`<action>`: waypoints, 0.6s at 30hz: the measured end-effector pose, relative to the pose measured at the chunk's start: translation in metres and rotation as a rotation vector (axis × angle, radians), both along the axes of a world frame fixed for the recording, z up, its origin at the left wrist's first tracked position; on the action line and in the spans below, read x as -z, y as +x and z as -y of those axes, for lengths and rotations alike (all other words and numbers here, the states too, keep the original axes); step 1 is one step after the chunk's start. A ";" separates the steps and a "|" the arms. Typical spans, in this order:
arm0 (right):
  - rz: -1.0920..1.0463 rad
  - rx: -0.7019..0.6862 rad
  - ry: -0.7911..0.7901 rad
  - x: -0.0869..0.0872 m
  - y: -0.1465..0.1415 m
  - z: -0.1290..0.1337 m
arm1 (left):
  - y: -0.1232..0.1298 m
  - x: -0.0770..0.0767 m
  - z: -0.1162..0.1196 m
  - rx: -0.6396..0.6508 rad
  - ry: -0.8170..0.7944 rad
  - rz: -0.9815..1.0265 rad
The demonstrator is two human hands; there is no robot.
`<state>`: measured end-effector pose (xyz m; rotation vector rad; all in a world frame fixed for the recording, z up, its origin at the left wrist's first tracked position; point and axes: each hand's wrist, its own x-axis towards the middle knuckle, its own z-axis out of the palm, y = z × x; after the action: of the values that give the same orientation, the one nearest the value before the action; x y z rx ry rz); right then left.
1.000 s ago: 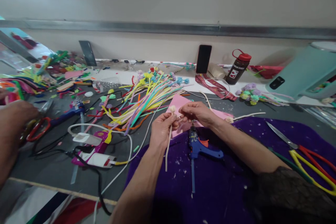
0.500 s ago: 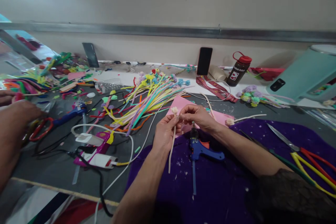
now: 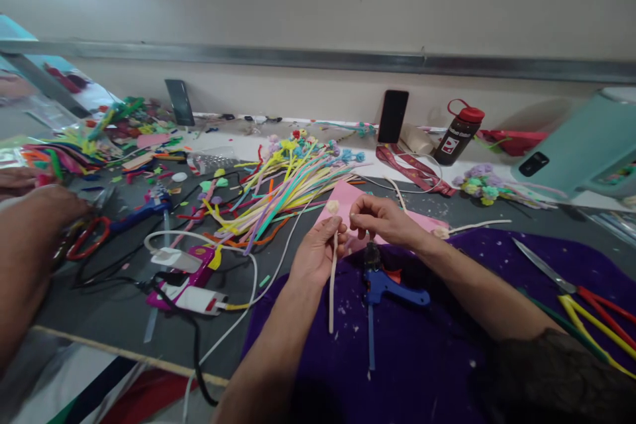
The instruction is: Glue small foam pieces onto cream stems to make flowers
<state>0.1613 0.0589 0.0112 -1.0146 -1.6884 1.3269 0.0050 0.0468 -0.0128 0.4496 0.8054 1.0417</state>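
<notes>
At lower centre, a blue glue gun (image 3: 380,283) lies on purple cloth (image 3: 447,344). Mid-frame, the left hand (image 3: 318,246) pinches a cream stem (image 3: 332,295) whose flower head (image 3: 333,207) looks largely formed; the right hand (image 3: 385,220) curls beside it, fingertips nearly together, any hold unclear. Right of centre lies another cream flower (image 3: 440,232); farther, upper centre, a seemingly finished multicoloured bunch (image 3: 291,182).

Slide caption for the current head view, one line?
Left hand holds a cream flower by its stem; right hand is close beside, with a blue glue gun on the purple cloth.
</notes>
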 end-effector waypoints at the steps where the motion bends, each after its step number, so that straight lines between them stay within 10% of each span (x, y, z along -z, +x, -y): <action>1: -0.002 0.002 0.010 -0.001 0.000 0.000 | 0.000 0.000 0.000 -0.003 -0.005 0.009; 18: 0.107 0.109 0.193 0.003 -0.004 0.005 | 0.004 0.000 0.003 0.012 0.072 -0.081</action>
<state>0.1570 0.0534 0.0086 -1.0634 -1.7757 1.0340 0.0087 0.0435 -0.0131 0.5601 0.8387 1.0492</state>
